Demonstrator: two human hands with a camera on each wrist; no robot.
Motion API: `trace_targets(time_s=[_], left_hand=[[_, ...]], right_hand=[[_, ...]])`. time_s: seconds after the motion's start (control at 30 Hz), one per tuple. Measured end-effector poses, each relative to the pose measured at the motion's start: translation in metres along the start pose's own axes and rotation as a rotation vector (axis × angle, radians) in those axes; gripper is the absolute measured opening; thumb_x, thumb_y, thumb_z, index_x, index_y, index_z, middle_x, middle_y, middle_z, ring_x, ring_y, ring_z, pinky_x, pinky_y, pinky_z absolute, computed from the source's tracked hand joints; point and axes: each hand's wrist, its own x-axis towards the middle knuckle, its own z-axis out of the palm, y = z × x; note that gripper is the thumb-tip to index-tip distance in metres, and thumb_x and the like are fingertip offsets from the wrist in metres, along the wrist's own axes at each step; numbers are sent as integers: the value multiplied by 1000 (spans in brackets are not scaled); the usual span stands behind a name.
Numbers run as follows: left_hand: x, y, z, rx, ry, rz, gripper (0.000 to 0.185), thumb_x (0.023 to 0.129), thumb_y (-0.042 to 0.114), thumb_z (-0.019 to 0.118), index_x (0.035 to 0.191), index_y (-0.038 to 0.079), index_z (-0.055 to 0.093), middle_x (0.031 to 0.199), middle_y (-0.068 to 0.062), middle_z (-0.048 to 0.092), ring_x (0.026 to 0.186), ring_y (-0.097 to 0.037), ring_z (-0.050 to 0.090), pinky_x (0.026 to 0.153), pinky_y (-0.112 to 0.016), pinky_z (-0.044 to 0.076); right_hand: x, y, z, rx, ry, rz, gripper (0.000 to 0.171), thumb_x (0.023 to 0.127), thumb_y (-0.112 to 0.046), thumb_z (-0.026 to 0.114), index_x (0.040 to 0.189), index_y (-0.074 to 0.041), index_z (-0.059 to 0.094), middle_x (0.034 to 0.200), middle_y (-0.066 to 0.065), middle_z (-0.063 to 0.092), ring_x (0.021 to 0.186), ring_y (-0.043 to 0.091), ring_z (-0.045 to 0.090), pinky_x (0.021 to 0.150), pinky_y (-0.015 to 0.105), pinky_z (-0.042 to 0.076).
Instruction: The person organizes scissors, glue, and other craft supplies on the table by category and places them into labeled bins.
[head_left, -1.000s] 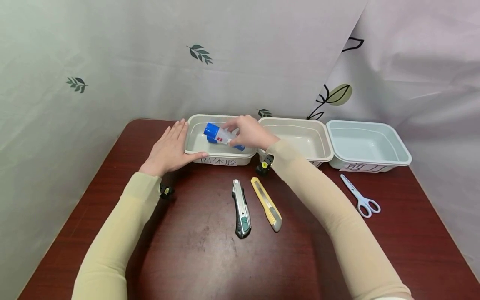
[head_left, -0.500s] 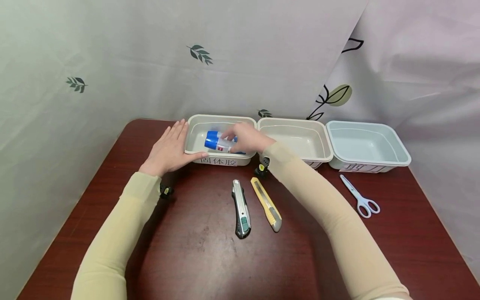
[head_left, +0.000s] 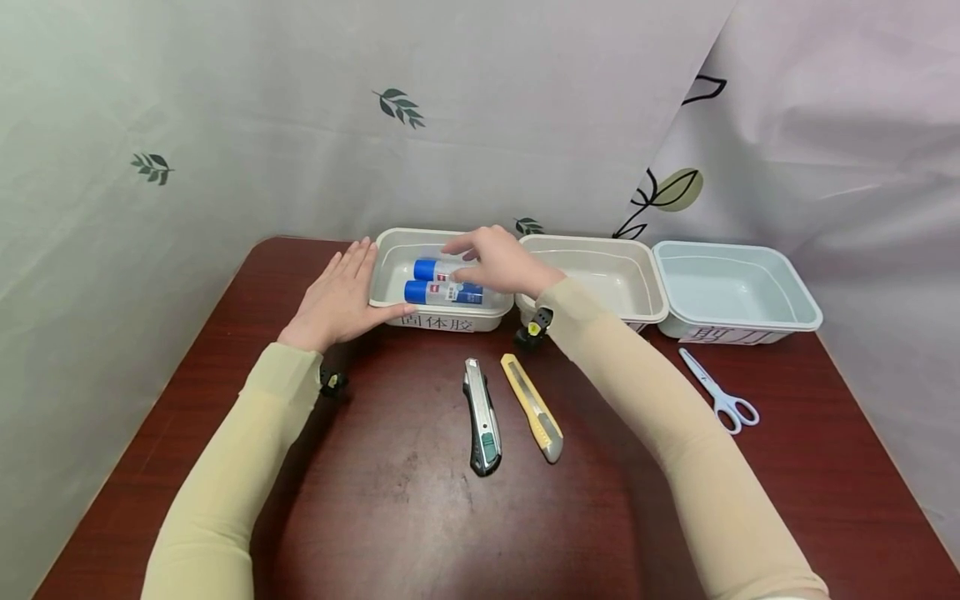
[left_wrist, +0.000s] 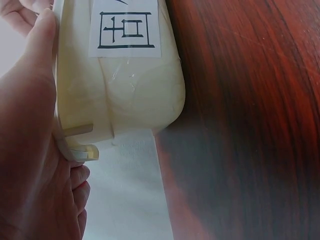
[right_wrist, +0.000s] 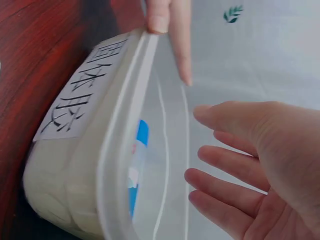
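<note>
Two glue sticks, the front one (head_left: pixel 442 292) and the rear one (head_left: pixel 425 269), lie side by side in the left cream bin (head_left: pixel 491 322). Both have blue caps pointing left and clear bodies. Over the bin's right part is my right hand (head_left: pixel 501 260), fingers spread and holding nothing. It overlaps the rear stick's right end in the head view. In the right wrist view, a glue stick (right_wrist: pixel 141 137) shows behind the bin's rim, apart from the fingers. My left hand (head_left: pixel 330 296) rests on the bin's left end, fingers straight, thumb along the front rim.
A grey-beige bin (head_left: pixel 600 321) and a pale blue bin (head_left: pixel 738 321) stand to the right in the same row. In front lie a silver-and-black utility knife (head_left: pixel 482 421), a yellow utility knife (head_left: pixel 532 408) and light blue scissors (head_left: pixel 722 396). A curtain (head_left: pixel 262 125) hangs behind the table.
My right hand lowered a glue stick into the left bin, in front of the other one, let go and rose slightly. The left hand has stayed on the bin.
</note>
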Motion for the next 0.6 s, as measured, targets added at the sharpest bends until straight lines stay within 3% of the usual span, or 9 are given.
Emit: trace_targets(time_s=[0.6], left_hand=[[0,0,0,-5,14,9,123,84,84,51,160,-5,12,166,-24,11,154,-35,8,124,-45,3]], right_hand=[[-32,0,-36,127,148,-42,45,95,-31,73,134,-9,68,131,6,67,117,21,64,103,38,48]])
